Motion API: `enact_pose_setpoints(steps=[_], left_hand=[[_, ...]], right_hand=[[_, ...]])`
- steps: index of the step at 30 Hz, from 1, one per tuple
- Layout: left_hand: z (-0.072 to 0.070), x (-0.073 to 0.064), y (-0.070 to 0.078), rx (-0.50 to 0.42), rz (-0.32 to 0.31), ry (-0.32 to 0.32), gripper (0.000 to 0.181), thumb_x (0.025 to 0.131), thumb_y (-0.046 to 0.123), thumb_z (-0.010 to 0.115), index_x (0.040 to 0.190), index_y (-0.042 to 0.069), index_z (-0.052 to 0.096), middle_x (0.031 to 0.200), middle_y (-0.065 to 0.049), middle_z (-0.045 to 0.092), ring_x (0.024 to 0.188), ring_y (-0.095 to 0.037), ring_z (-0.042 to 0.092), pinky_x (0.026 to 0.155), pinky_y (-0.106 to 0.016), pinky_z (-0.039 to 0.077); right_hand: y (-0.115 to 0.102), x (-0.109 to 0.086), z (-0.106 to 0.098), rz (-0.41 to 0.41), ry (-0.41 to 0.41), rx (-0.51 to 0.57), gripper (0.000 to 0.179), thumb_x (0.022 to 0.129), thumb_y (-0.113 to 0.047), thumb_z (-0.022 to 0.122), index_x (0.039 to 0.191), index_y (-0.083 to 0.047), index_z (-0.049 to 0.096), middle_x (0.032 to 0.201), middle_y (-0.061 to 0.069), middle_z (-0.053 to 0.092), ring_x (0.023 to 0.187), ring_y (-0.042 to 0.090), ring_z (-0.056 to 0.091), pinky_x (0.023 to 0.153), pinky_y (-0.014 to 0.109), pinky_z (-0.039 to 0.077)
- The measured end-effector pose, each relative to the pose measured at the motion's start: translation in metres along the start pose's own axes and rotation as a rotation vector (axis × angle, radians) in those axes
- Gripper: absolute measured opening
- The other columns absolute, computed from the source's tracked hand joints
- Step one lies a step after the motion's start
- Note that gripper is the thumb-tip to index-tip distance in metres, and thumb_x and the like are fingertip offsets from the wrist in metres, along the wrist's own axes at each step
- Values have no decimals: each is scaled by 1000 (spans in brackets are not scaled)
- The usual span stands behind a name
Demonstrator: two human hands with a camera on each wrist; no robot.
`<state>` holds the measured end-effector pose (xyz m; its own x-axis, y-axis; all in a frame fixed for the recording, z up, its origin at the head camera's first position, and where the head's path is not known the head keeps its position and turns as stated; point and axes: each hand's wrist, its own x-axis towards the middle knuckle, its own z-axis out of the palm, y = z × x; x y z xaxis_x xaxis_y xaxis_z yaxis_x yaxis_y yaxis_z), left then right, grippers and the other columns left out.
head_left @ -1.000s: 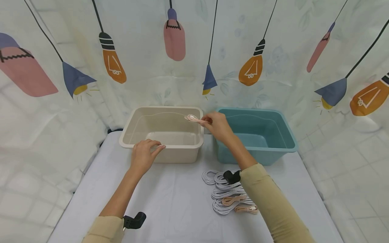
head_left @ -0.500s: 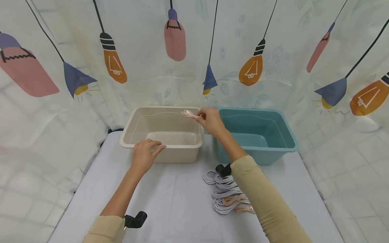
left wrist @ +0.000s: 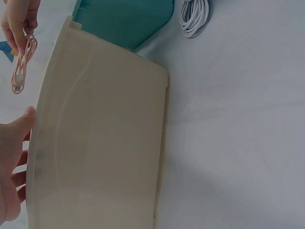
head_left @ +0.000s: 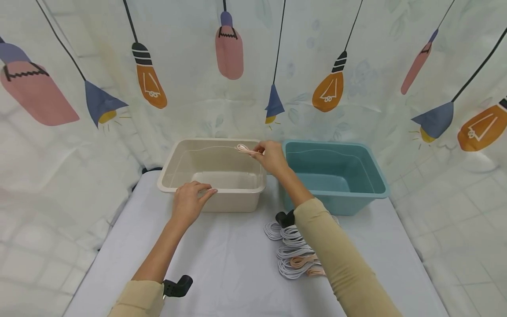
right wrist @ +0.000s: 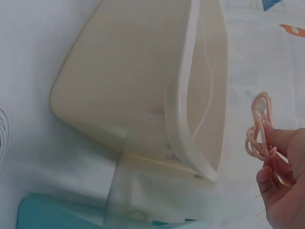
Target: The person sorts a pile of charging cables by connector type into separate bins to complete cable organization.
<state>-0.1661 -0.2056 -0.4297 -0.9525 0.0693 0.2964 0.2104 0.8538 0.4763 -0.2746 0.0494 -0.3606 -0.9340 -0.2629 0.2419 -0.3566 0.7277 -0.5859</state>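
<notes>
A coiled pink USB cable (head_left: 245, 149) hangs over the right part of the beige bin (head_left: 214, 202), pinched between the thumb and fingers of my right hand (head_left: 273, 157). In the left wrist view, its metal USB plug (left wrist: 17, 88) points down. My left hand (head_left: 188, 200) holds the bin's front rim, with the thumb at the edge and the fingers reaching over it. From the right wrist view, the cable's loops (right wrist: 259, 131) show beside the bin's rim, above its opening.
A teal bin (head_left: 336, 204) stands to the right of the beige one. Several coiled white cables (head_left: 291, 253) and pink cables (head_left: 303, 260) lie in front of it on the white-covered table (head_left: 233, 264), partly hidden by my right sleeve. A lamp-patterned curtain (head_left: 190, 66) hangs behind.
My right hand has shifted slightly left and up with the pink cable, farther over the beige bin. The left hand keeps its place on the rim.
</notes>
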Motion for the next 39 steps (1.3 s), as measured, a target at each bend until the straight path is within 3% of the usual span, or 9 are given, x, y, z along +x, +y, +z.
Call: enact_pose_setpoints(steps=[8,17,25,33,39], left_hand=[[-2,-1,3,6,-3,-6,31,97,29,77,113,3,81,110,-19,77,106,-44,69,98,-63,49],[0,0,3,4,5,9,31,96,30,78,112,3,81,108,-18,78,103,-43,69,96,-62,50],[-1,-1,3,21,-6,-1,32,97,30,77,113,3,81,110,-19,77,105,-43,69,96,-63,50],[-1,-1,3,19,-3,3,32,97,30,77,113,3,81,109,-19,77,104,-43,69,94,-62,51],[-2,-1,4,18,-7,-4,32,97,31,77,113,3,81,109,-19,77,105,-44,69,94,-62,50]], right_hand=[[0,7,5,36,-14,29,24,101,-22,75,110,0,78,99,16,75,94,30,65,80,39,54],[8,4,11,79,15,263,47,102,-9,71,143,7,56,130,30,66,112,41,72,96,46,61],[20,-9,11,34,35,271,41,101,-8,72,137,8,60,124,33,68,105,45,72,94,49,61],[26,-22,3,43,51,260,41,102,-15,73,137,3,63,123,27,71,107,41,74,93,47,62],[33,-34,-2,-5,77,268,41,101,-12,73,137,4,63,122,28,70,105,43,74,90,49,62]])
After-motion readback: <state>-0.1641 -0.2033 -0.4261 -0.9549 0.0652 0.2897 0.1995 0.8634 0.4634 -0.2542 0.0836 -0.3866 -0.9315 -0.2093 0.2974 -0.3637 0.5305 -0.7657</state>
